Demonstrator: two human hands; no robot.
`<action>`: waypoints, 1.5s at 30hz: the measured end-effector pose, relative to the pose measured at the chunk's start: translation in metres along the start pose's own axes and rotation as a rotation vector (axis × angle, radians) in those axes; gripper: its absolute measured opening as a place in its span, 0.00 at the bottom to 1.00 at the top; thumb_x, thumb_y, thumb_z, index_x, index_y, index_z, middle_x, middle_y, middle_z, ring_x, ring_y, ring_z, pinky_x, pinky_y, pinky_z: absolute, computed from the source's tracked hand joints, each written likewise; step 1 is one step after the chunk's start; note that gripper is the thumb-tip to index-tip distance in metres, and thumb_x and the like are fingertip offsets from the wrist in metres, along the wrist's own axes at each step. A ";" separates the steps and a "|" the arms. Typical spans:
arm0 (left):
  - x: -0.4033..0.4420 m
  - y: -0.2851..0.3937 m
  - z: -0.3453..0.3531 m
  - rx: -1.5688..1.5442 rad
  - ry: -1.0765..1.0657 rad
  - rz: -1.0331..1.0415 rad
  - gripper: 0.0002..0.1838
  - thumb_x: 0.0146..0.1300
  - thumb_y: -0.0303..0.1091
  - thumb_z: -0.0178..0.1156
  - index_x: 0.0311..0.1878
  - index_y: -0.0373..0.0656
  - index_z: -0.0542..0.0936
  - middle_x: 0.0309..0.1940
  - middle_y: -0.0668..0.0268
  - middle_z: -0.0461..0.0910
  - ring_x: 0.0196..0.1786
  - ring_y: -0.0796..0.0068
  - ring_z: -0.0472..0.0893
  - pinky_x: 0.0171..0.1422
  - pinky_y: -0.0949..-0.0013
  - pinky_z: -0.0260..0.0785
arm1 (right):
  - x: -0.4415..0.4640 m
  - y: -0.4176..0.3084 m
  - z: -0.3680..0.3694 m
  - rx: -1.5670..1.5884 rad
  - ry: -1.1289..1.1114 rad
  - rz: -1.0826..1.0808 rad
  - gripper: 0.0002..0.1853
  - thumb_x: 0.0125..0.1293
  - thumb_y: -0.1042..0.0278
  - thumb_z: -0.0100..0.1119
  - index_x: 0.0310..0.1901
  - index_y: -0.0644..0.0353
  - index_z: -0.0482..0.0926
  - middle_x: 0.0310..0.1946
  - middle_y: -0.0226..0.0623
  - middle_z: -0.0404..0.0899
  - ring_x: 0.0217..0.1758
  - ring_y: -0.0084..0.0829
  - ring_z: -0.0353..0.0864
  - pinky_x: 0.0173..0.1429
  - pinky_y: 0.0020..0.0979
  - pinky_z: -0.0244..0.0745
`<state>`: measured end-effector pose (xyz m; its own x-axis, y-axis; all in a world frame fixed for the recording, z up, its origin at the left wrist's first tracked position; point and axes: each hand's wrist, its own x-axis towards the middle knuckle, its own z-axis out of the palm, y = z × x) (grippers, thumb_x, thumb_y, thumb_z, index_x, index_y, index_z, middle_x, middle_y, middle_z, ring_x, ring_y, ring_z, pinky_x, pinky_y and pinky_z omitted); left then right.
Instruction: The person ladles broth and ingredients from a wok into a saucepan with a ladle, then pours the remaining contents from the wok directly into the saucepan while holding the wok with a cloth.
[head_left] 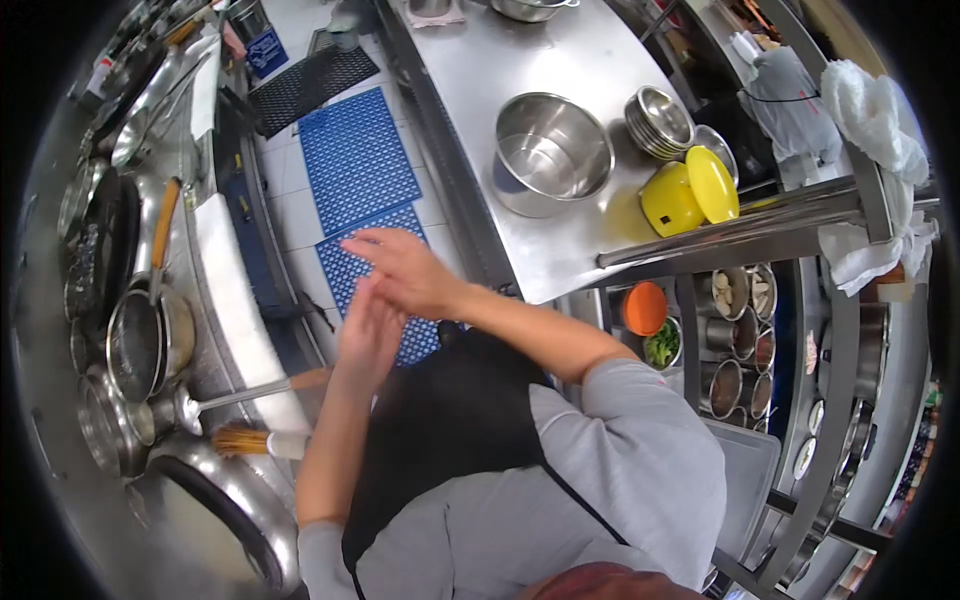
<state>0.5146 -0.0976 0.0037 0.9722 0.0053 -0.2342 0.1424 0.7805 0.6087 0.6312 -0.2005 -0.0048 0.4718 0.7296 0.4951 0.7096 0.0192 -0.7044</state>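
My left hand (371,328) and my right hand (405,272) meet in front of my black apron (450,420), above the blue floor mat. The right hand lies across the fingertips of the left. Its fingers are stretched out; those of the left also point forward, partly covered. Nothing shows in either hand. To the left of them, a ladle (188,410) with a wooden handle rests across the cooking range, its handle end near my left forearm. A bamboo brush (242,441) lies just below it.
A wok (265,500) with cloudy liquid and a handled pan (178,330) sit on the left range, edged by a white towel (232,280). On the steel table (470,60) stand a large pot (515,185), stacked bowls (645,130) and a yellow container (668,200). Blue mats (358,155) cover the floor.
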 end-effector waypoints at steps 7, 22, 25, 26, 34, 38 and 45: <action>-0.010 -0.030 -0.081 0.351 -0.024 -0.416 0.32 0.73 0.55 0.44 0.70 0.41 0.65 0.61 0.59 0.75 0.60 0.67 0.75 0.67 0.61 0.64 | -0.062 0.041 -0.041 -0.209 -0.068 0.242 0.11 0.66 0.61 0.57 0.40 0.59 0.83 0.32 0.44 0.82 0.34 0.45 0.82 0.40 0.40 0.77; -0.078 -0.153 -0.210 1.229 0.498 -0.288 0.18 0.62 0.41 0.60 0.47 0.36 0.83 0.40 0.51 0.84 0.45 0.58 0.84 0.53 0.63 0.73 | -0.086 0.077 -0.057 -0.228 -0.146 0.293 0.14 0.63 0.55 0.62 0.37 0.58 0.84 0.29 0.37 0.83 0.28 0.38 0.83 0.33 0.36 0.77; -0.085 -0.147 -0.238 1.369 0.398 -0.479 0.14 0.61 0.40 0.61 0.37 0.36 0.83 0.33 0.51 0.82 0.40 0.60 0.83 0.46 0.61 0.72 | -0.089 0.076 -0.051 -0.188 -0.180 0.382 0.16 0.62 0.53 0.61 0.38 0.59 0.84 0.32 0.39 0.84 0.32 0.42 0.83 0.36 0.40 0.77; -0.086 -0.148 -0.247 1.407 0.367 -0.516 0.14 0.61 0.40 0.61 0.36 0.37 0.83 0.32 0.50 0.82 0.40 0.60 0.83 0.45 0.60 0.72 | -0.089 0.075 -0.051 -0.191 -0.185 0.389 0.16 0.62 0.53 0.61 0.38 0.58 0.84 0.32 0.39 0.84 0.32 0.41 0.83 0.36 0.40 0.77; -0.089 -0.130 -0.219 1.291 0.714 -0.609 0.17 0.57 0.47 0.63 0.29 0.39 0.83 0.35 0.50 0.83 0.41 0.52 0.82 0.46 0.56 0.72 | -0.085 0.071 -0.058 -0.226 -0.184 0.316 0.15 0.62 0.55 0.63 0.35 0.60 0.84 0.29 0.39 0.82 0.26 0.37 0.83 0.33 0.36 0.76; -0.114 -0.152 -0.238 1.454 0.779 -0.540 0.13 0.60 0.42 0.58 0.33 0.42 0.83 0.37 0.49 0.83 0.44 0.49 0.82 0.50 0.52 0.73 | -0.079 0.064 -0.052 -0.227 -0.212 0.319 0.14 0.62 0.56 0.63 0.36 0.61 0.84 0.29 0.40 0.83 0.26 0.37 0.83 0.33 0.35 0.76; -0.136 -0.172 -0.245 1.440 0.908 -0.546 0.10 0.59 0.37 0.54 0.35 0.44 0.82 0.37 0.50 0.83 0.45 0.48 0.81 0.53 0.50 0.73 | -0.083 0.067 -0.048 -0.256 -0.253 0.332 0.14 0.62 0.58 0.62 0.36 0.61 0.84 0.29 0.42 0.82 0.26 0.40 0.81 0.32 0.37 0.74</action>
<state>0.3119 -0.0792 -0.2547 0.4375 0.6555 -0.6155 0.8986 -0.2931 0.3266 0.6647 -0.2922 -0.0686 0.5750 0.8116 0.1032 0.6633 -0.3886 -0.6396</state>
